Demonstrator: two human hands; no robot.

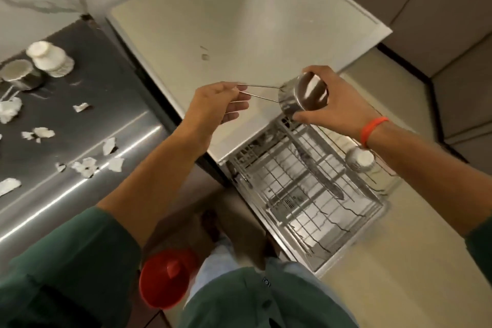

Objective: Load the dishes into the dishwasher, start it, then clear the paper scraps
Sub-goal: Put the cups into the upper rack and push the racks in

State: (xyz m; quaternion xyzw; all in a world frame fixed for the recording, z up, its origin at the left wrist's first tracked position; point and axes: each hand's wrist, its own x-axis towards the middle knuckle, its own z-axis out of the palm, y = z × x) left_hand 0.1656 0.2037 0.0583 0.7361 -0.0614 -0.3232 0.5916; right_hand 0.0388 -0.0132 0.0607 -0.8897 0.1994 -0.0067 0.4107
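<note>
Above the rack (314,194): steel pan (303,100) gripped round its rim by right hand (338,106), wire handle (258,92) pinched by left hand (221,101). Likely to tip or slip if dropped carelessly onto tines. Scraps (85,165) left on counter (80,114).

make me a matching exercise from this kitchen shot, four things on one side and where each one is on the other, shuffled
Things:
1. steel cup
2. paper scraps
3. red lid
4. white bowls

Places:
A. stacked upside down at the far end of the steel counter
B. low down beside the person's legs
C. held in the right hand above the dishwasher rack
D. scattered across the steel counter

Pairs: 1-C, 2-D, 3-B, 4-A
</note>
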